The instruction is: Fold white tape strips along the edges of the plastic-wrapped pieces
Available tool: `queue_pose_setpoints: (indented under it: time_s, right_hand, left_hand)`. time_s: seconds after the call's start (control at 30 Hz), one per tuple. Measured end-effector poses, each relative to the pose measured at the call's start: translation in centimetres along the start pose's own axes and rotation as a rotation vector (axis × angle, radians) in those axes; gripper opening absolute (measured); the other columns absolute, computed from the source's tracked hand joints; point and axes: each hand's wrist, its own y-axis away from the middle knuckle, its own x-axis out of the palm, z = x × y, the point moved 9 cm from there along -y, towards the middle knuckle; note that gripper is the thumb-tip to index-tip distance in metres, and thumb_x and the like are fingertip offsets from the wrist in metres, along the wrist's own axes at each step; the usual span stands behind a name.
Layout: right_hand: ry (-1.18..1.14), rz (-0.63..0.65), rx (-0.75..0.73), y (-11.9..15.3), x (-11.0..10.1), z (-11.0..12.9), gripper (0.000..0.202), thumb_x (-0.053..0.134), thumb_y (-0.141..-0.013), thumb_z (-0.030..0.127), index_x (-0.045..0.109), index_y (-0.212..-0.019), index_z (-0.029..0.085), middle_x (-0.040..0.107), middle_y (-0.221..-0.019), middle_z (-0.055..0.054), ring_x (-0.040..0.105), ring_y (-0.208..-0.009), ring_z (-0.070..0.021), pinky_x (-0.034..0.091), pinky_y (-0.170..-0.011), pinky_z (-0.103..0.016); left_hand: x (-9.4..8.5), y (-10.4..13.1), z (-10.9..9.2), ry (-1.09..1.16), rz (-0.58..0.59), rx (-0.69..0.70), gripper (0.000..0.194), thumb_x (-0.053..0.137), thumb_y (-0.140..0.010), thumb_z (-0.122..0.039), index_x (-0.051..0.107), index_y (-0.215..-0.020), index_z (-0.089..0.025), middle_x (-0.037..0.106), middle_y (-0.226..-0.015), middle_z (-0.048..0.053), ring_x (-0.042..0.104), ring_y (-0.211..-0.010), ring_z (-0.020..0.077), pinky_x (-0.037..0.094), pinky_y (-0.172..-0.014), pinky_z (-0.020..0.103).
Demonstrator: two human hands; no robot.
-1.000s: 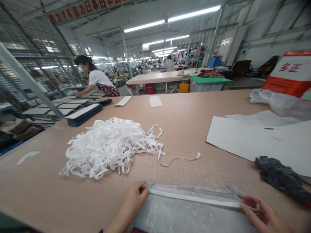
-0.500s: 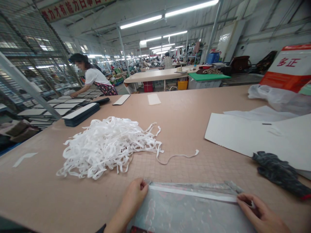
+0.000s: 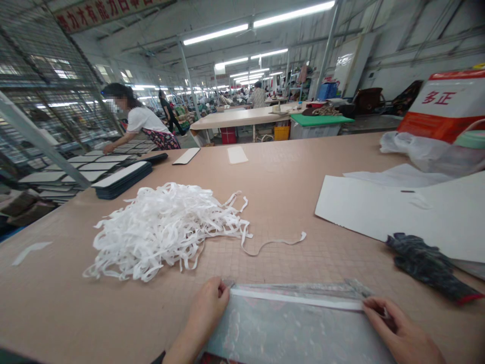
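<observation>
In the head view, a white strip of tape (image 3: 295, 299) runs straight across the upper part of a grey, translucent plastic-like sheet (image 3: 288, 331) at the table's near edge. My left hand (image 3: 212, 303) pinches the strip's left end at the sheet's corner. At the other end, my right hand (image 3: 392, 323) grips the strip between thumb and fingers. A bit of dark red pattern shows under the sheet at the bottom. Beyond my left hand lies a tangled heap of white strips (image 3: 166, 227), one loose strip trailing to the right.
A dark knitted glove (image 3: 428, 268) lies at the right by large white boards (image 3: 401, 212). Stacked dark-edged panels (image 3: 121, 179) sit at the far left. A person (image 3: 142, 119) leans over more panels there. An orange-and-white container (image 3: 443, 106) stands at the back right.
The view has shifted slightly, so the table's contents appear a little further left. Both hands keep their hold on the strip. Another person in dark clothes has come into sight behind the worker.
</observation>
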Motion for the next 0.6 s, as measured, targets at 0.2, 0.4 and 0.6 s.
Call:
queue_pose_setpoints:
  time_s: [0.2,0.4,0.6]
  right_hand:
    - [0.007,0.039,-0.042,-0.3,0.3,0.2,0.029,0.047,-0.065,0.049,0.058,-0.074,0.024,0.065,-0.069,0.000,0.062,-0.063,-0.0195,0.049,-0.057,-0.026]
    - [0.036,0.010,-0.135,-0.3,0.1,1.5,0.022,0.044,-0.071,0.042,0.055,-0.074,0.023,0.062,-0.069,0.000,0.059,-0.065,-0.0179,0.047,-0.061,-0.026]
    - [0.020,0.008,-0.192,-0.1,-0.1,2.7,0.015,0.043,-0.072,0.035,0.053,-0.071,0.023,0.060,-0.067,0.000,0.057,-0.064,-0.0173,0.045,-0.062,-0.027]
  left_hand:
    - [-1.2,1.1,-2.4,-0.240,-0.120,0.140,0.012,0.042,-0.080,-0.018,0.054,-0.081,-0.017,0.057,-0.081,0.002,0.054,-0.077,0.0156,0.037,-0.066,0.024]
    - [-0.1,3.1,-5.7,-0.586,-0.195,0.474,0.031,0.038,-0.077,-0.002,0.060,-0.091,-0.018,0.060,-0.090,0.004,0.053,-0.086,0.0203,0.038,-0.082,0.036]
    - [2.0,4.2,-5.4,-0.692,-0.179,0.645,0.061,0.033,-0.072,0.003,0.041,-0.125,-0.026,0.059,-0.102,0.008,0.054,-0.090,0.0222,0.041,-0.080,0.038]
